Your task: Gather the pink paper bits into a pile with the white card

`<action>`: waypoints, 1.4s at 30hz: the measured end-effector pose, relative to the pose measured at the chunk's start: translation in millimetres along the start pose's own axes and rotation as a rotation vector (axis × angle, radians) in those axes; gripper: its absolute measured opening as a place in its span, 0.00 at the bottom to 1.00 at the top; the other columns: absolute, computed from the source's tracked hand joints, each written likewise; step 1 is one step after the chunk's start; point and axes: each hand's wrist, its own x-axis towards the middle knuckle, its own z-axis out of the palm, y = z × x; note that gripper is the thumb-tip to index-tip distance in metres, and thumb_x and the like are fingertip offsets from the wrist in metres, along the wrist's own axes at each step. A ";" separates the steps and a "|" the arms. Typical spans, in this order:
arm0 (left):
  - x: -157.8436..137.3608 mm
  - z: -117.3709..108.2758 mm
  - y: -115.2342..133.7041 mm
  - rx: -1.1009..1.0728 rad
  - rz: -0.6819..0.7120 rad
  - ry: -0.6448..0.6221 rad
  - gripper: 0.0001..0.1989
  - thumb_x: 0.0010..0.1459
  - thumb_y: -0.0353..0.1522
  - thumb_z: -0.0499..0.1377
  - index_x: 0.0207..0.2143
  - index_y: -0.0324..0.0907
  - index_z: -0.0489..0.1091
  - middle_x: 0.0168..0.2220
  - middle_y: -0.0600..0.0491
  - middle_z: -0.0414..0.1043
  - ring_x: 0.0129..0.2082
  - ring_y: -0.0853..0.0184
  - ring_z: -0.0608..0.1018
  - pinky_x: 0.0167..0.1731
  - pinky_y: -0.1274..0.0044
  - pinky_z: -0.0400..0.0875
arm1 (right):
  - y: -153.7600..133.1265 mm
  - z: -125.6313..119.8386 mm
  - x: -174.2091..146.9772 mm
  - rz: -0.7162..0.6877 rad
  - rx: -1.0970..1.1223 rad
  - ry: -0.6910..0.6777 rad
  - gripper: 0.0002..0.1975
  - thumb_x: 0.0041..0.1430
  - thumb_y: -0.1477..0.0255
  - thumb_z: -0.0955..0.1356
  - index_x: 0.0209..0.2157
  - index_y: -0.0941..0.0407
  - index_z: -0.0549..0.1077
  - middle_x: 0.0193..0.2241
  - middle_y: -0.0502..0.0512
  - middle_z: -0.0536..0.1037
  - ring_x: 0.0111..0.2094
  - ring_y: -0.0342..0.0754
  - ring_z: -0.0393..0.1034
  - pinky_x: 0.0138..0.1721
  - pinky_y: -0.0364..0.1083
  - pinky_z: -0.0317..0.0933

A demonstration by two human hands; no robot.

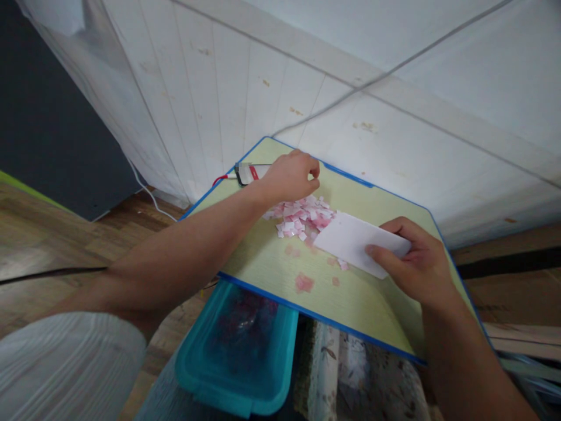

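My right hand (421,263) grips a flat white card (355,242) by its right end, thumb on top. The card's left end meets a heap of small pink-and-white paper pieces (302,216) on the yellow board (258,257) with a blue rim. Above the heap is my left hand (293,175), its fingers curled in; anything between the fingertips is too small or hidden to make out. A phone (258,173) lies partly behind that hand. Pinkish patches (304,283) show on the board nearer to me, and a few pieces (342,264) lie by the card's lower edge.
Below the board's front edge sits a teal plastic bin (188,374) with dark reddish contents. A white panelled wall (245,76) borders the far side, crossed by a grey cable (394,69). A red cable (219,179) runs by the phone. Cardboard (517,298) stands at right.
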 end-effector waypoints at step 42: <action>0.9 2.3 -2.8 0.001 0.026 0.010 0.14 0.58 0.36 0.57 0.42 0.43 0.80 0.45 0.46 0.79 0.51 0.54 0.75 0.53 0.61 0.68 | 0.0 6.9 -0.1 -0.047 -0.042 -0.021 0.09 0.58 0.66 0.74 0.37 0.52 0.72 0.27 0.49 0.73 0.25 0.46 0.65 0.24 0.43 0.58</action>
